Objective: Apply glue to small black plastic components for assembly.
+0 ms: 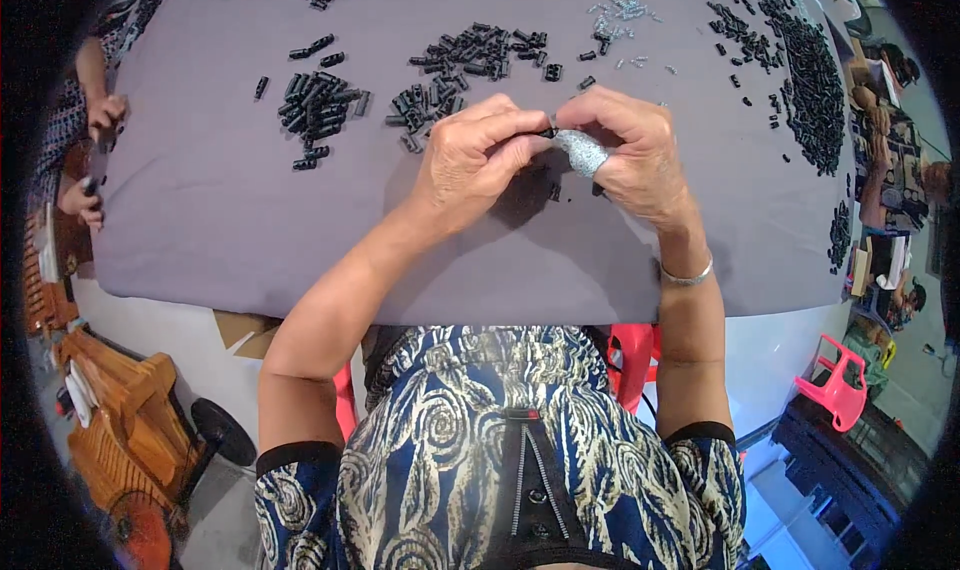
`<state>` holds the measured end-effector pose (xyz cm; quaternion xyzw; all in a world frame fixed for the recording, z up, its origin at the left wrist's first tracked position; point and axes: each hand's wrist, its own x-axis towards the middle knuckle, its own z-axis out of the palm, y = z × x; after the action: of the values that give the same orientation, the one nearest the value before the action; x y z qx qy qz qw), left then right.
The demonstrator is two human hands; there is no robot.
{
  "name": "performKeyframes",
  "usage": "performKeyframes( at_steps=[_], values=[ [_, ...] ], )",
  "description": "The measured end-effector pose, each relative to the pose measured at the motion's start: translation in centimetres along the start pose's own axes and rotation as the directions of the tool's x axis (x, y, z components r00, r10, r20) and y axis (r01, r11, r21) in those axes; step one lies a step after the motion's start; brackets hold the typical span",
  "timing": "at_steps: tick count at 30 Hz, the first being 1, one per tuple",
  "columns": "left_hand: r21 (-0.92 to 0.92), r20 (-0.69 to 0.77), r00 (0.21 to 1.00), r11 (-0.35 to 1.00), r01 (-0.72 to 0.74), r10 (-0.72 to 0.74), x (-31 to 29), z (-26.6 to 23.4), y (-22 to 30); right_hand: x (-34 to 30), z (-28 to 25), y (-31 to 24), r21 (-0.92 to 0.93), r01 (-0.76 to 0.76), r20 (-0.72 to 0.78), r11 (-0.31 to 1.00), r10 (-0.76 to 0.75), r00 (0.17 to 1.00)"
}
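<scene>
— In the head view, how are the arms posed?
— Both your forearms angle up over the grey cloth [200, 200], elbows bent; your left hand [470, 152] and right hand [640, 152] are close together, fingers curled inward.
— And the fingers?
— Your left thumb and forefinger pinch a small black part [548, 133]; it sits at their tips, just beside the silvery wrap [582, 155] on your right thumb. Your right fingers are bent narrow, but I can't tell whether they grip it too.
— Counts?
— One part at your fingertips, one bracelet [687, 275], one cluster of silvery bits [624, 16]. The heaped black pieces [315, 108] are too many to count.
</scene>
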<state>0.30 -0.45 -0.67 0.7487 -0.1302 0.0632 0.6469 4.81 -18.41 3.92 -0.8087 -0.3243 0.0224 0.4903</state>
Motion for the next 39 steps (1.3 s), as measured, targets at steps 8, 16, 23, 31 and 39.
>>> performKeyframes(
  at_steps=[8,16,23,31,39],
  values=[
    [0.074,-0.025,1.000,0.997,0.000,0.002,0.1,-0.2,0.3,1.7,-0.1,-0.7,-0.133,0.121,0.127,0.984,-0.104,0.986],
    [-0.105,-0.080,0.991,0.990,0.095,-0.104,0.3,0.2,0.2,0.5,0.3,0.3,0.370,-0.313,0.163,0.875,0.271,0.949],
    [-0.182,-0.114,0.989,0.981,0.067,-0.089,0.4,-0.1,0.4,0.3,-0.6,0.5,0.527,-0.366,0.125,0.767,0.356,0.926],
    [-0.108,-0.093,0.988,0.985,-0.131,0.122,0.3,0.0,1.2,-1.3,1.4,1.0,0.753,-0.519,0.385,0.404,0.370,0.846],
    [-0.249,-0.074,0.990,0.959,-0.137,0.122,-0.5,0.7,1.5,-1.7,2.8,0.1,0.879,-0.445,0.412,0.169,0.200,0.889]
  ],
)
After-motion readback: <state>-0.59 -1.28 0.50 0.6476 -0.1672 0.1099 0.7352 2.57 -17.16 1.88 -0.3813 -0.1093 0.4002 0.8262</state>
